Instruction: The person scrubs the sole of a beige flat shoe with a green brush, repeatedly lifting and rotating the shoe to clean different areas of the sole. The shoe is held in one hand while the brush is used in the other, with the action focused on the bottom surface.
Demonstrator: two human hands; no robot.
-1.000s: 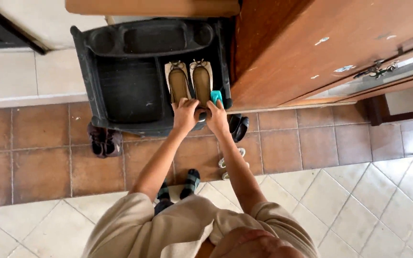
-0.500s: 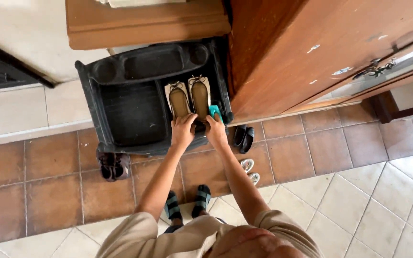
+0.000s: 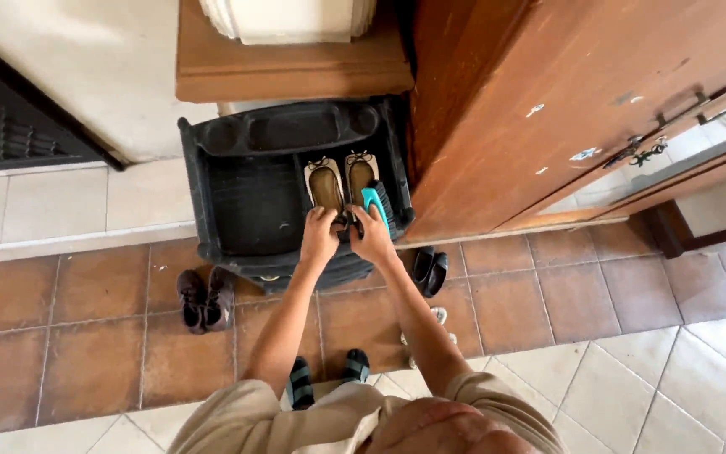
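A person is bending over a black plastic shoe rack, both hands working at a pair of flat shoes.

Nearest the camera, beige sleeves and striped socks are showing above the brown floor tiles. Further out, the left hand is closing its fingers on the heel end of the tan ballet flats with small bows, which are lying side by side in the rack's right compartment. The right hand is gripping a teal-handled shoe brush, touching the right shoe. The flats look already placed; brushing appears under way. Dark brown shoes and black flats are waiting on the floor. Beyond, a brown wooden cabinet is standing.
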